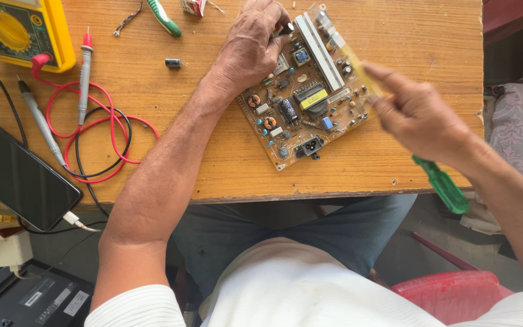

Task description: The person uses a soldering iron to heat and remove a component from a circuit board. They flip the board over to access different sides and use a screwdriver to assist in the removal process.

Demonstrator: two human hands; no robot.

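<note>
Wooden planks make up the table (171,169) where we work, and on it a tan circuit board (305,91) lies tilted, packed with coils, capacitors, two long white strips and a black socket near its lower edge. Our left hand (250,48) rests on the board's upper left corner, fingers curled together and pressed down around a dark cylindrical part there. Our right hand (419,118) hovers just off the board's right edge, blurred; its fingers are closed around a screwdriver (443,184) whose green handle sticks out below the palm, while the yellowish shaft end shows above the fingertips, over the board's right side.

Around the board we see plenty of clutter. A small dark capacitor (173,62) lies loose on the wood just left of our left wrist. Farther left, a red probe (84,75) and a grey probe (40,121) lie among looped red and black leads (101,142), which run up to a yellow multimeter (19,30) at the table's top left corner. A black phone (19,175) sits at the left edge with a white cable plugged in. A green-handled tool (163,17) lies near the top edge. Our left forearm crosses the front of the table between the leads and the board. Below the right arm stands a red plastic stool (455,293).
</note>
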